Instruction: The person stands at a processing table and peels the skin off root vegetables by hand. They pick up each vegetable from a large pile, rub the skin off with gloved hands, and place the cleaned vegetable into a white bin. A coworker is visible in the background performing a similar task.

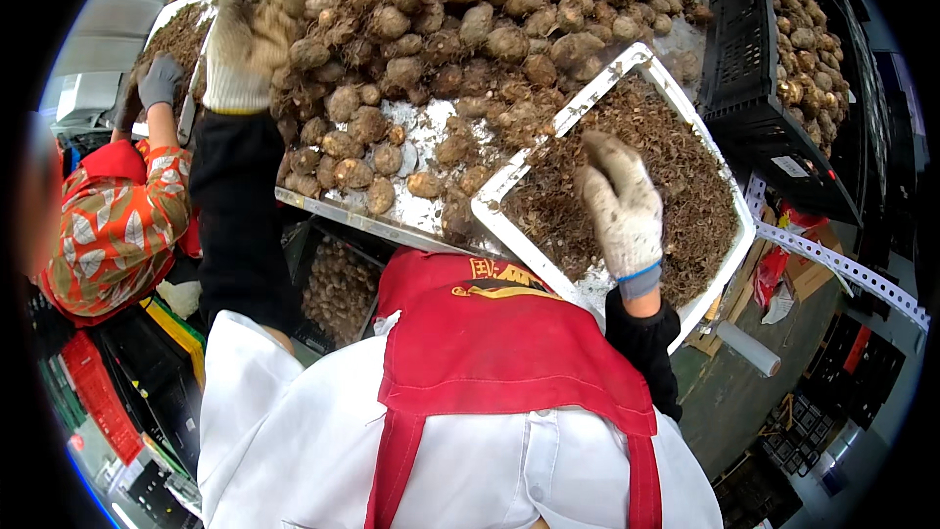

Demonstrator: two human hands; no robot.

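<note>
My left hand (253,44), in a cream knitted glove, is raised at the left side of a big heap of brown hairy taro-like tubers (490,20). Its thumb stands apart from the fingers, which are smeared by motion, and I see nothing in it. My right hand (625,216), in a dirt-stained pale glove with a blue-grey cuff, hovers over or touches loose brown root fibre (685,191). Its thumb and fingers look apart, with no tuber between them. The fibre fills a white foam box (720,152) set at an angle.
A black crate (734,49) stands right of the heap, with more tubers (808,39) beyond it. Below the white table's edge (372,223), another crate holds small tubers (338,289). At left, a co-worker in a patterned orange sleeve (166,181) reaches a grey-gloved hand (160,81) toward another fibre-filled box.
</note>
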